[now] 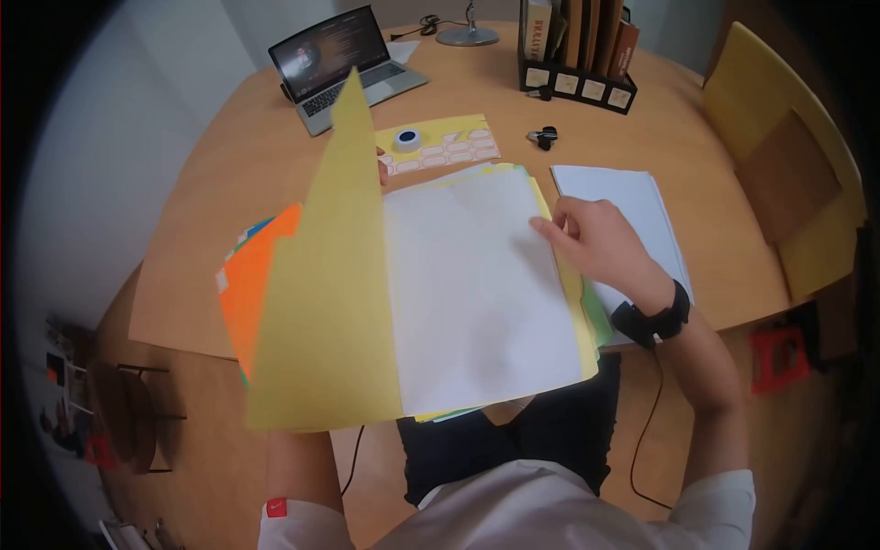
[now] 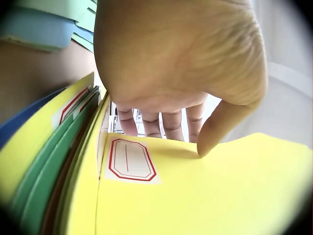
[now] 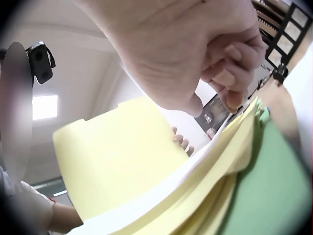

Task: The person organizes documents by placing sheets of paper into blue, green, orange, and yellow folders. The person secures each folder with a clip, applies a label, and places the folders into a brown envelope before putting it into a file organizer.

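Observation:
A yellow folder (image 1: 335, 302) stands opened, its cover raised on the left over a stack of white paper (image 1: 481, 284). My left hand (image 2: 178, 63) pinches the cover's edge, thumb on the outer face and fingers behind; in the head view the cover hides most of this hand. A label (image 2: 131, 160) with a red border sits on the cover near its fold. My right hand (image 1: 605, 240) hovers at the paper's right edge, fingers loosely curled. A gap shows between its thumb (image 3: 191, 105) and forefinger, with nothing held there.
Left of the folder lies an orange folder (image 1: 252, 275). Beyond stand a laptop (image 1: 344, 69), a yellow label sheet (image 1: 467, 147) bearing a round white object (image 1: 407, 139), black clips (image 1: 544, 137) and a black file rack (image 1: 577, 87). More white paper (image 1: 619, 197) lies at right.

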`<state>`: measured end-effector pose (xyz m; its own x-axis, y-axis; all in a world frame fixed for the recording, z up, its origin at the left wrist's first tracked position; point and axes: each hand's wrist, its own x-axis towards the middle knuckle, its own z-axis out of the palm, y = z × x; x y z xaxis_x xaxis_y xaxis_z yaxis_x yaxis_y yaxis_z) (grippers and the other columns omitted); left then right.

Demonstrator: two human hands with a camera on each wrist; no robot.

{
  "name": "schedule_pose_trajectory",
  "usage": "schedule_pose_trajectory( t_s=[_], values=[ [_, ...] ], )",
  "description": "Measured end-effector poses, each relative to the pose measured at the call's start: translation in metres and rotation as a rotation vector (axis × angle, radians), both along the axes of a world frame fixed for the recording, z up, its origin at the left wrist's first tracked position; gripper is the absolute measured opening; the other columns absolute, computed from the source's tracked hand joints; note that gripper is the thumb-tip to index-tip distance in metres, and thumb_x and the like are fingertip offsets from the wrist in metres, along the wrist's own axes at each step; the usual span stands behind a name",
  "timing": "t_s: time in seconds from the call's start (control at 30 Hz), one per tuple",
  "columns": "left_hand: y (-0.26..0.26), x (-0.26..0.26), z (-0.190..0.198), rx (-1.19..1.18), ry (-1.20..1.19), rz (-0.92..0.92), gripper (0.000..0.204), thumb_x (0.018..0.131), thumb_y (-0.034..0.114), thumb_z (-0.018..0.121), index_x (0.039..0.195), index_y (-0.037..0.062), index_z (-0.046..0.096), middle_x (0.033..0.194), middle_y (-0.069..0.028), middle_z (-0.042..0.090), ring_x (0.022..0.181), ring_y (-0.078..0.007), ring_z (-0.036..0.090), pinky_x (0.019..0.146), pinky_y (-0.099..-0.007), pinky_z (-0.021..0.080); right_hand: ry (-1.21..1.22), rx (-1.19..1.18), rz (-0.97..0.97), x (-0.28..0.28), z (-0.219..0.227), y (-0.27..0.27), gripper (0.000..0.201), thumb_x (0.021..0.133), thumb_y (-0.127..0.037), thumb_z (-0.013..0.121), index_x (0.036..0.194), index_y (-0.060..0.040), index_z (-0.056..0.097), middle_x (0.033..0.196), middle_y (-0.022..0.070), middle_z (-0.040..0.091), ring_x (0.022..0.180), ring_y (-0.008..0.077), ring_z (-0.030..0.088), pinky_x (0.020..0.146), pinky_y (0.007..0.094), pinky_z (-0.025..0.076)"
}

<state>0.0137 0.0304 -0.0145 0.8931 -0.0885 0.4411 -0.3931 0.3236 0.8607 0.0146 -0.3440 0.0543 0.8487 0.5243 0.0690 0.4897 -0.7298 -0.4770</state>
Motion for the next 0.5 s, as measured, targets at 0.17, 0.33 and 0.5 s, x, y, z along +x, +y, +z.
schedule_pose_trajectory(
  t_s=[0.17,0.33,0.5],
  values=[
    [-0.012,-0.002,0.004,0.219,0.049,0.114,0.032,0.088,-0.004,0.067,0.114,0.0084,0.053,0.101,-0.0025,0.061,0.099,-0.0134,0.059,0.093,-0.0280,0.045,-0.128,0.066,-0.112,0.074,-0.010,-0.017,0.035,0.093,-0.036,0.066,0.092,-0.0012,0.070,0.075,0.0151,0.069,0.073,0.0297,0.069,0.065,0.0395,0.052],
    [-0.016,-0.002,0.005,0.410,0.084,0.164,0.013,0.090,0.002,0.069,0.100,0.0044,0.061,0.099,-0.0015,0.063,0.095,-0.0118,0.059,0.090,-0.0288,0.046,-0.278,-0.016,-0.112,0.158,-0.046,-0.026,0.050,0.089,-0.035,0.070,0.126,-0.0030,0.060,0.115,0.0186,0.068,0.108,0.0316,0.066,0.089,0.0394,0.052],
    [-0.017,-0.001,0.004,0.758,0.061,0.346,0.008,0.091,0.008,0.069,0.093,0.0010,0.070,0.092,-0.0003,0.067,0.091,-0.0108,0.058,0.083,-0.0273,0.046,-0.316,-0.025,-0.106,0.186,-0.066,-0.008,0.068,0.089,-0.036,0.075,0.141,0.0001,0.051,0.134,0.0224,0.060,0.128,0.0323,0.057,0.108,0.0411,0.045]
  ],
)
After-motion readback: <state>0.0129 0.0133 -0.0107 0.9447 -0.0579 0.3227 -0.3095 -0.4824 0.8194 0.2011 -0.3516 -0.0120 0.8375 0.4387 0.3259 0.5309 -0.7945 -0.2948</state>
